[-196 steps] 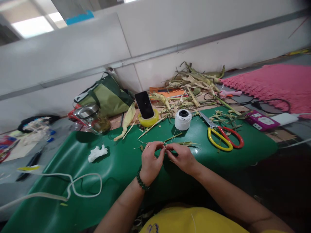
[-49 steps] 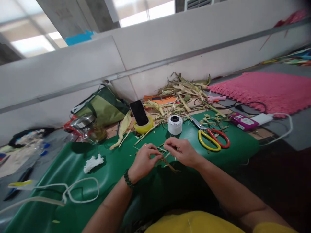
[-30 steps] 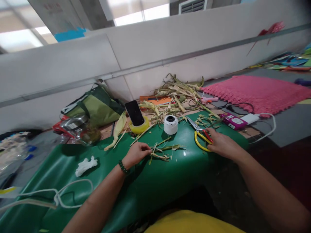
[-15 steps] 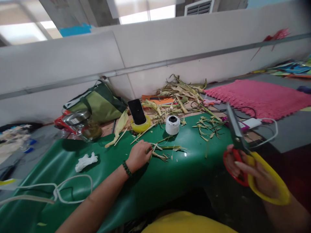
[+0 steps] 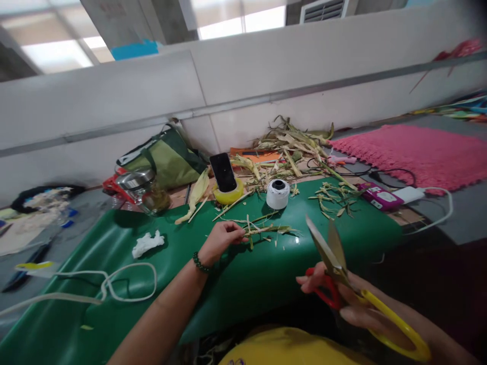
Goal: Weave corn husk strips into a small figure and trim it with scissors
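My left hand (image 5: 222, 240), with a dark green bead bracelet at the wrist, pinches the near end of a small bundle of husk strips (image 5: 268, 229) over the green mat. The loose tips of the bundle point right. My right hand (image 5: 342, 291) grips large scissors (image 5: 330, 248) with one red and one yellow handle. Their blades are parted and point up and away, right of the bundle and apart from it. A white spool of thread (image 5: 277, 194) stands just beyond the bundle.
A phone (image 5: 223, 172) leans in a yellow tape roll (image 5: 228, 193). Behind lies a heap of dry husks (image 5: 289, 139). Trimmed scraps (image 5: 335, 198), a purple power strip (image 5: 380, 196), a glass jar (image 5: 142, 192), crumpled tissue (image 5: 148, 244) and a white cable (image 5: 106, 284) surround the green mat (image 5: 236, 289).
The scissors have come left and closer to the bundle, and their blades have spread apart. My left hand still pinches the husk strips, now lifted slightly. The view has shifted a little.
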A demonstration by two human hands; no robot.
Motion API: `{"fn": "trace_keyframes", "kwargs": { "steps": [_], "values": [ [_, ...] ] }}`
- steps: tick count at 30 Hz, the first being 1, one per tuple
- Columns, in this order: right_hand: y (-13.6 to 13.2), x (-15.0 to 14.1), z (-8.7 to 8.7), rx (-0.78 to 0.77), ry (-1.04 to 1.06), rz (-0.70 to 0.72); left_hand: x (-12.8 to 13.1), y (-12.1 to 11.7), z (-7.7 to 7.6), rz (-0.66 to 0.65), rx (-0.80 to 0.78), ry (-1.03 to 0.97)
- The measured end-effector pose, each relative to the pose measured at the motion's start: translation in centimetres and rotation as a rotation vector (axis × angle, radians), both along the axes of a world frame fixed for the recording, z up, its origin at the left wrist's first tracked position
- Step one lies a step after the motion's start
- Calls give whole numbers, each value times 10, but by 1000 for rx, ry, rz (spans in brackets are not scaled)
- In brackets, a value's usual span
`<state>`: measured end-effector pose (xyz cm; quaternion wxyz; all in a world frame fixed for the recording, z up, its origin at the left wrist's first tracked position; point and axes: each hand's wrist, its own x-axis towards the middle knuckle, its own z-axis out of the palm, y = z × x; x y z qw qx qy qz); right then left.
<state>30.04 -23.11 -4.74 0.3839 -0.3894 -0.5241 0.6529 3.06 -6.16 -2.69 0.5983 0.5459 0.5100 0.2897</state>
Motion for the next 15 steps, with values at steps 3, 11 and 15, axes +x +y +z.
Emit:
{"fn": "trace_keyframes", "kwargs": {
  "steps": [3,11,15],
  "values": [
    [3,-12,-16,-100,143,63,5,-6,-1,48,-32,-125],
    [17,-39,-23,-339,147,73,15,-25,-5,101,-120,-388],
    [21,-43,-24,-396,99,63,17,-31,-3,135,-188,-503]
  ]
}}
